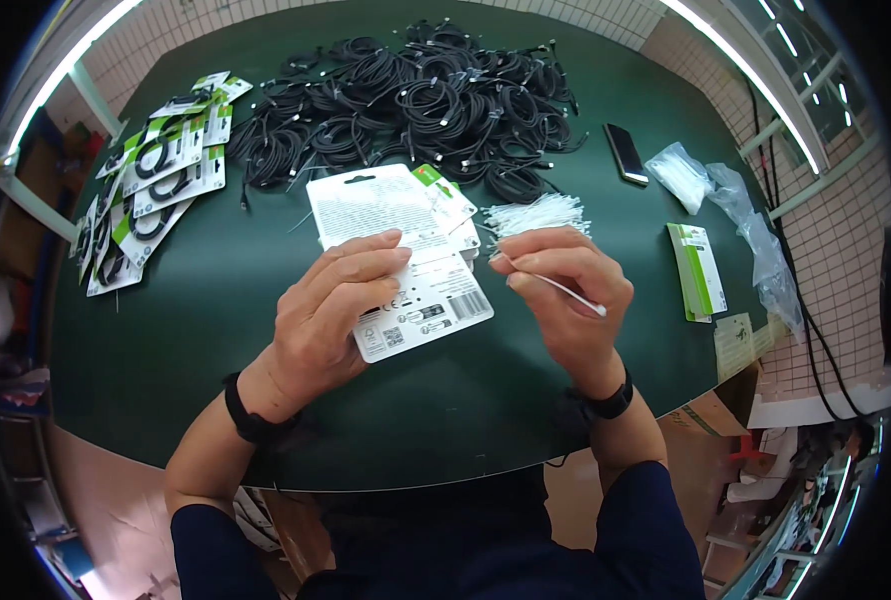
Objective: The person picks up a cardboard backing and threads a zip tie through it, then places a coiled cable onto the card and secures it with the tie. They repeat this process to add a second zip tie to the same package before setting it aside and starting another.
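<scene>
My left hand (341, 295) grips a white packaging card (436, 285) by its left side, fingers over the face and the thumb hidden behind. The card is tilted, with fine print, a barcode and a hang slot at its far end. To its right, my right hand (571, 290) pinches a thin white cable tie (566, 288) whose small head points toward me. The tie stays apart from the card. Just beyond that hand lies a heap of white cable ties (541, 213). Green-and-white cards (446, 195) show partly behind the held card.
Coiled black cables (416, 100) cover the far middle of the green table (396, 420). Carded cables (156, 180) lie stacked at left. On the right are a phone (626, 155), a bag of cable ties (680, 178), green-and-white cards (701, 270) and a crumpled plastic bag (761, 245).
</scene>
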### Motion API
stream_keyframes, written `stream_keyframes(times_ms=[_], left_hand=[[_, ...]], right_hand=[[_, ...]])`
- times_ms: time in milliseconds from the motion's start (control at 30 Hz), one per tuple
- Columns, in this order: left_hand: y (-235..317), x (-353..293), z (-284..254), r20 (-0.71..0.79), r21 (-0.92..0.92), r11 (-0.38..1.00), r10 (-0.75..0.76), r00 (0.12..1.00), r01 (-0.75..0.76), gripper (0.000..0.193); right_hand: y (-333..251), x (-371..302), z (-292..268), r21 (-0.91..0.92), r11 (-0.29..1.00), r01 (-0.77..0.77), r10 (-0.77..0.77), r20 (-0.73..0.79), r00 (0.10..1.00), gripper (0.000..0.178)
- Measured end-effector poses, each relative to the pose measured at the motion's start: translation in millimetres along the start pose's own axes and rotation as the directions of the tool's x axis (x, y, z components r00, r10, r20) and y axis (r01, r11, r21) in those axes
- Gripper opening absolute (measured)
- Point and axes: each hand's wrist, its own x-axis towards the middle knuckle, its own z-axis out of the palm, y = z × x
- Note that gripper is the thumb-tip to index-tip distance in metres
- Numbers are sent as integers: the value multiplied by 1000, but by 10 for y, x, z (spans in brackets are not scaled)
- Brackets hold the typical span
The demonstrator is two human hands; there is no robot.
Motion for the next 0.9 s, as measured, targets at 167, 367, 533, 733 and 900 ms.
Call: stream_keyframes(times_ms=[167,367,533,733,900], left_hand=[[-11,-33,34,37,-16,1000,24,999,-24,33],[7,-54,26,68,14,998,54,996,-55,30],[8,-60,21,77,38,996,71,994,-74,27],[20,-48,27,69,39,997,67,995,-69,27],[32,-43,29,73,49,996,75,995,-78,28]], right_hand=[[-140,-56,173,-53,978,203,-197,95,976,21],[-148,-83,267,-82,967,240,-227,140,964,26],[-130,-81,251,-86,968,235,-221,148,964,26],[-156,-83,235,-88,977,196,-181,152,972,25],[-122,-74,246,-95,977,193,-175,166,970,25]])
